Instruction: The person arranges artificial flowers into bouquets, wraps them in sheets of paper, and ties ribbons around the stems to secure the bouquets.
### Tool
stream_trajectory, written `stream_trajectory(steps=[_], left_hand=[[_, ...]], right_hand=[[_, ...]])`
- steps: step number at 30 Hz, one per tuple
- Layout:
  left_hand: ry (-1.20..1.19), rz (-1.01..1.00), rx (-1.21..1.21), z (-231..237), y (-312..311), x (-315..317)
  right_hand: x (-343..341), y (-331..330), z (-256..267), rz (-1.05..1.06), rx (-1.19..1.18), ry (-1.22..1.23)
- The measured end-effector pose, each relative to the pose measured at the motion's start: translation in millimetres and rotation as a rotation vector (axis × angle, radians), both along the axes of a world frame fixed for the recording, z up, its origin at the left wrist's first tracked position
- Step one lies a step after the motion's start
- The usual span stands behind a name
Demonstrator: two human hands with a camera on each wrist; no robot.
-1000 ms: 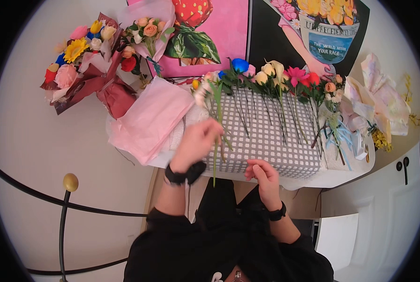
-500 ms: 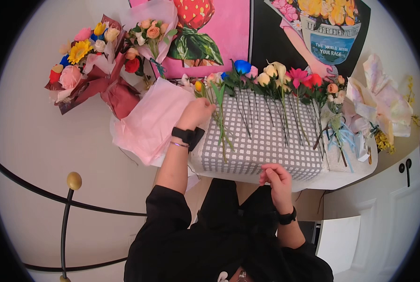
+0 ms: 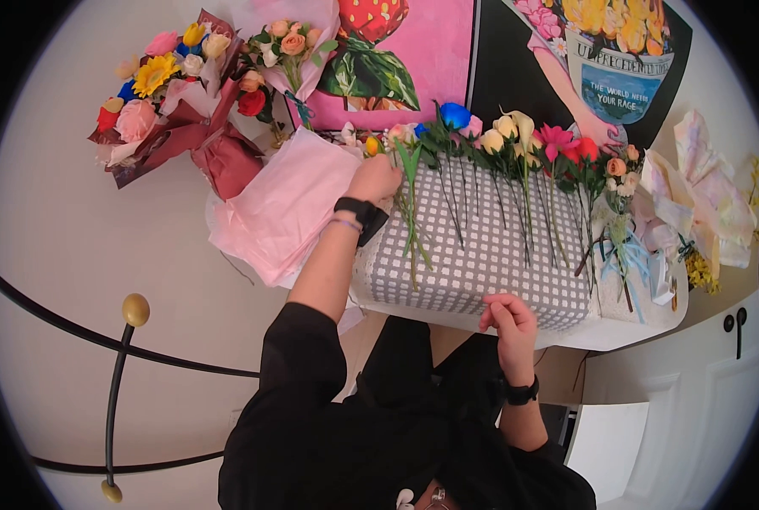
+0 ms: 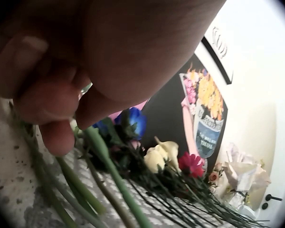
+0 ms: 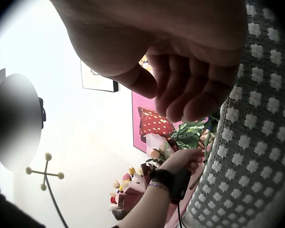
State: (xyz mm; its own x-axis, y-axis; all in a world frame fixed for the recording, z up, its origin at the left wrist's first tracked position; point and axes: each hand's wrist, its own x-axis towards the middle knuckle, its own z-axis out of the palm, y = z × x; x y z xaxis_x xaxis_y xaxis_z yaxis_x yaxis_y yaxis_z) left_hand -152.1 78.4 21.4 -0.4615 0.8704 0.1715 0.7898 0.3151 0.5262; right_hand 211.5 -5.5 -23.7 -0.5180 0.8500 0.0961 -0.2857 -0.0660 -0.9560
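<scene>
My left hand [image 3: 376, 180] is at the left end of a row of artificial flowers, just below a yellow tulip [image 3: 372, 147]. Its fingers [image 4: 50, 102] curl close over green stems [image 4: 116, 178] in the left wrist view; I cannot tell if they grip one. Beside it, long green stems [image 3: 413, 246] lie on the checked cloth [image 3: 490, 263]. Over the cloth's front edge, my right hand [image 3: 512, 325] hangs with loosely curled fingers, holding nothing. Further right lie a blue rose [image 3: 455, 116], cream flowers [image 3: 505, 127] and a magenta flower [image 3: 554, 138].
Pink wrapping paper [image 3: 269, 212] lies left of the cloth. Wrapped bouquets [image 3: 218, 157] stand at the back left. Pale iridescent wrapping [image 3: 694, 183], light blue ribbon [image 3: 636, 259] and a small white box [image 3: 661, 276] are at the right. Two paintings [image 3: 447, 51] lean behind.
My left hand has let go of a long-stemmed flower, which now lies on the cloth, and has moved back towards the yellow tulip. My right hand has shifted slightly right in the view.
</scene>
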Motion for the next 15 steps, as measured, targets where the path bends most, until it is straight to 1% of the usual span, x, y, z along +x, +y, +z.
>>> stream_trajectory(steps=[1, 4, 5, 8, 10, 11, 13, 14, 15], left_hand=[[-0.082, 0.013, -0.106, 0.0, 8.6, -4.8], [-0.014, 0.067, -0.145, -3.2, 23.0, -12.8], [-0.014, 0.065, -0.144, -3.7, 24.3, -13.5], [-0.042, 0.074, -0.142, -4.9, 25.7, -14.6], [-0.194, 0.089, -0.171, -5.0, 25.8, -16.4], [-0.195, 0.092, -0.169, -5.0, 25.1, -17.9], [-0.315, 0.153, -0.067, -6.7, 24.9, -22.5], [-0.314, 0.155, -0.065, -8.5, 25.5, -25.7], [-0.079, 0.181, 0.133, -10.2, 26.2, -28.7]], right_hand=[[1.1, -1.8, 0.5, 0.005, -0.014, 0.000], [7.0, -4.3, -0.5, -0.008, -0.055, -0.004], [9.1, -5.1, -1.5, -0.022, -0.089, -0.012], [13.9, -4.4, -3.1, -0.015, -0.073, 0.009], [15.3, -4.1, -5.9, -0.013, -0.071, 0.005], [15.5, -3.8, -6.4, -0.011, -0.069, 0.003], [13.9, -4.9, -5.5, -0.006, -0.068, 0.004], [13.2, -5.5, -5.1, -0.005, -0.068, 0.005], [13.0, -5.5, -4.8, -0.004, -0.067, 0.007]])
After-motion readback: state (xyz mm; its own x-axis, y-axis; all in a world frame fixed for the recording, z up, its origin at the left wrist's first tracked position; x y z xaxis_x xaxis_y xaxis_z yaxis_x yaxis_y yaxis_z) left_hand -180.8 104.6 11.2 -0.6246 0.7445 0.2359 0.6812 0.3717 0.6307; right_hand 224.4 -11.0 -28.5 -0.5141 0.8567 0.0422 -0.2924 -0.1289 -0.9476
